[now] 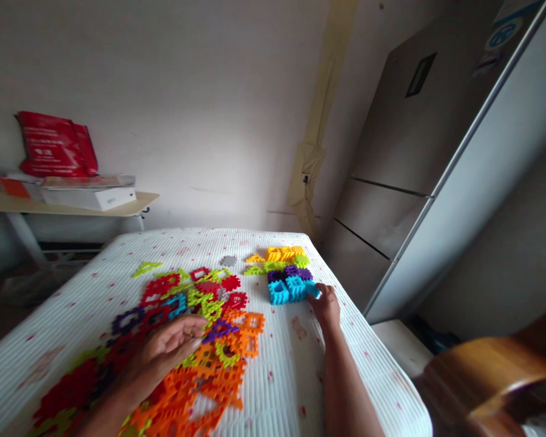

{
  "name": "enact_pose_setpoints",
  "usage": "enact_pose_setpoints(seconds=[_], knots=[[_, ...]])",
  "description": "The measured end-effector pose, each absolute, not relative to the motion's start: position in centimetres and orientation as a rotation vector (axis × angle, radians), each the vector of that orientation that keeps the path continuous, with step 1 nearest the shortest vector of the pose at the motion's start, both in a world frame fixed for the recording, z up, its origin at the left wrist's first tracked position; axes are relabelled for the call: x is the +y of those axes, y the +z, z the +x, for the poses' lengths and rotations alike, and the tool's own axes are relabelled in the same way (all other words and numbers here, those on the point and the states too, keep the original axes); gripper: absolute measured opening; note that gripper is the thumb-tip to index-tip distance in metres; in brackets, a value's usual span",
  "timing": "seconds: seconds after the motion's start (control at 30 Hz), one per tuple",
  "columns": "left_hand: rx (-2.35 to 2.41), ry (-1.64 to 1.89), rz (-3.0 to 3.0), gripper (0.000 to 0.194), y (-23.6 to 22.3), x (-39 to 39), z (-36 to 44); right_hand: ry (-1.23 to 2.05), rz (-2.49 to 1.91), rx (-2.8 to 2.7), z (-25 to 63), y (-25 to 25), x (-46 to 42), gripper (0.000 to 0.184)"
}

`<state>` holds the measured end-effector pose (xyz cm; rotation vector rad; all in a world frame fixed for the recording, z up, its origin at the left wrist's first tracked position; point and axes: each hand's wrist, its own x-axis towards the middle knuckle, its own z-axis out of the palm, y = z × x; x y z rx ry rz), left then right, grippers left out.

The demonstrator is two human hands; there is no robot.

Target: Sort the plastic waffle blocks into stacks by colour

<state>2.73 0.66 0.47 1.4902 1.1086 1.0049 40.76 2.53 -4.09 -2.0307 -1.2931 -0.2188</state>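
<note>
The left hand (164, 352) hangs just above a loose heap of flat plastic interlocking pieces (200, 364), its fingers curved and partly open with nothing visibly held. Its fingertips sit just beside a purple piece (219, 331), with orange pieces below them. The heap spreads in red, orange, purple, lime and blue across the near left of a white ribbed bed cover (282, 364) flecked with red.

Further up the bed, just beside the heap's upper edge, sits a built-up block of joined pieces (284, 279): cyan and purple at the front, lime and yellow-orange behind. The right hand (326, 306) is narrowly closed, its fingertips touching the cyan end of that block; whether they grip it, I cannot tell.

Beyond the bed, a pale desk surface (73, 204) carries a white box (88, 198) and, on flat packages, a red bag (57, 145). The contents of both are hidden. A steel refrigerator (382, 182) stands to the right, and a curved wooden chair back (486, 370) shows at the lower right.
</note>
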Motion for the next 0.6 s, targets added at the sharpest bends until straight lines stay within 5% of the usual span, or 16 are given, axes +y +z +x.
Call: enact_pose_setpoints(seconds=[0.33, 0.6], knots=[[1.342, 1.363, 1.465, 0.038, 2.5, 1.4, 0.1, -0.198, -1.937, -1.258, 41.1, -3.8, 2.3, 0.039], [1.817, 0.861, 2.063, 0.019, 2.0, 5.0, -1.5, -0.307, -1.913, -1.101, 40.0, -1.7, 1.7, 0.035]])
